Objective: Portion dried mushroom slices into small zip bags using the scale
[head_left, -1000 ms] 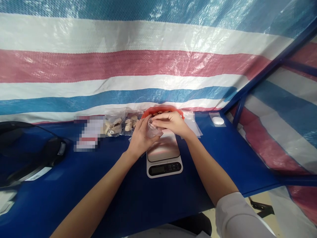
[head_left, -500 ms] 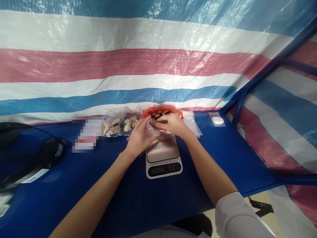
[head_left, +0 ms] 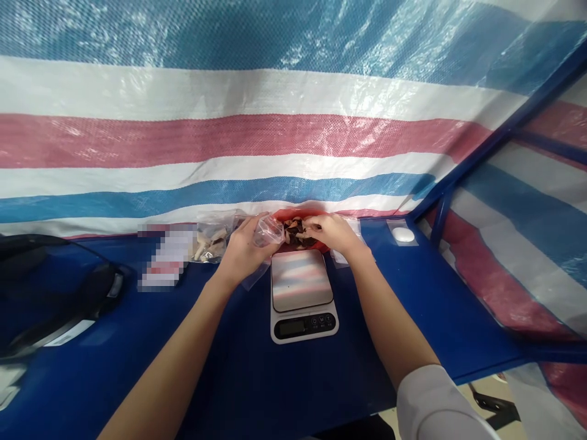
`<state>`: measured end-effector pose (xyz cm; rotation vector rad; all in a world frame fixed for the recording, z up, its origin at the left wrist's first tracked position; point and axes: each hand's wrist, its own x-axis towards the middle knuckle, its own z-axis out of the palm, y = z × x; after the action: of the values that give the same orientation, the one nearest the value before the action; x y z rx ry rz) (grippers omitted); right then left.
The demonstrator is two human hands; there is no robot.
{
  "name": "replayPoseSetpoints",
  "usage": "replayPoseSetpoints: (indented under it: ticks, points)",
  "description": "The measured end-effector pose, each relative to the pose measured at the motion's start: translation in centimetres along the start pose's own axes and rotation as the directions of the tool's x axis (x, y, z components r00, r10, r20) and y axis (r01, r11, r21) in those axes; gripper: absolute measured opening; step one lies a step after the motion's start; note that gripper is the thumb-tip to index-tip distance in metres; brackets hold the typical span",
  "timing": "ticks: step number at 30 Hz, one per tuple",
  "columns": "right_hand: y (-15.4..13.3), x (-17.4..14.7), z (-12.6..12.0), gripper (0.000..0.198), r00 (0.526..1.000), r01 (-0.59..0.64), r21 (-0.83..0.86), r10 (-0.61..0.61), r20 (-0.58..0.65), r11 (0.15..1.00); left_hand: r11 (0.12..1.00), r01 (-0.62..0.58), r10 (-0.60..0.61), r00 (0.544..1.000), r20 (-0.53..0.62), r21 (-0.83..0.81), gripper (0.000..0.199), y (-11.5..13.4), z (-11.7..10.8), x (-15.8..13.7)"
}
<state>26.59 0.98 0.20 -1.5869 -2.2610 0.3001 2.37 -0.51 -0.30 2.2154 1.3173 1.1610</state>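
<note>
My left hand (head_left: 243,249) is closed on a clear plastic bag (head_left: 269,231), whose mouth gapes toward the right. Beside it lies an open red plastic bag (head_left: 290,214) filled with dried dark-brown and tan slices (head_left: 297,231). My right hand (head_left: 337,234) reaches into this red bag from the right, fingers bent and pinched among the slices; its fingertips are partly hidden. Just in front of both hands sits a white kitchen scale (head_left: 302,293) with a bare metal plate and a dark display.
Left of my hands are a clear bag of pale dried pieces (head_left: 210,244) and a blurred-out packet (head_left: 169,253). Black headgear (head_left: 98,287) lies far left on the blue table (head_left: 220,366). A white round object (head_left: 403,234) rests at right. Striped sheeting (head_left: 275,140) hangs behind.
My left hand has shifted left with the clear bag, away from over the scale. My right hand has left the clear bag's mouth and moved into the slices in the red bag.
</note>
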Motion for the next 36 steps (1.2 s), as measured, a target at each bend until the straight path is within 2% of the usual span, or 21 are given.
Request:
replayPoseSetpoints:
  ticks: [4,8,14,19,27,30,32,34,36]
  points:
    - [-0.1,0.7,0.5,0.024,1.0,-0.015,-0.13,0.016,0.004,0.991,0.996,0.087,-0.087,0.996,-0.015,-0.008,0.059,0.7,0.4,0.9]
    - [0.1,0.8,1.2,0.028,0.999,0.034,-0.14,-0.03,0.027,0.99,0.997,0.055,-0.057,0.998,-0.037,-0.049,0.057,0.4,0.9,0.7]
    - [0.5,0.9,3.0,0.031,0.995,0.098,-0.156,-0.094,0.033,0.983,0.993,0.034,-0.039,0.999,-0.038,-0.117,0.051,-0.5,0.5,0.3]
    - [0.5,1.0,3.7,0.032,0.998,0.057,-0.205,-0.055,0.019,0.977,0.983,0.056,-0.053,0.998,0.017,-0.176,0.051,-0.6,0.7,0.2]
    - [0.1,0.9,2.7,0.035,0.997,-0.051,-0.149,0.043,-0.058,0.988,0.991,0.042,-0.037,0.998,0.046,-0.129,0.051,-0.5,1.0,0.0]
    - [0.2,0.8,2.2,0.032,0.994,-0.054,-0.023,0.051,-0.096,0.998,0.993,0.02,-0.013,0.998,0.062,-0.113,0.054,-0.7,1.3,-0.1]
    - [0.3,0.6,1.7,0.032,0.993,-0.035,0.167,0.054,-0.109,0.985,0.995,0.005,0.002,0.997,0.075,-0.098,0.056,-0.9,1.6,-0.2]
    - [0.2,0.4,0.9,0.033,0.994,0.01,0.401,0.033,-0.099,0.916,0.997,-0.009,0.016,0.996,0.083,-0.08,0.058,-1.0,1.8,-0.3]
    - [0.0,0.0,0.1,0.033,0.996,0.059,0.587,-0.009,-0.087,0.807,0.998,-0.017,0.023,0.995,0.092,-0.064,0.059,-1.0,2.1,-0.5]
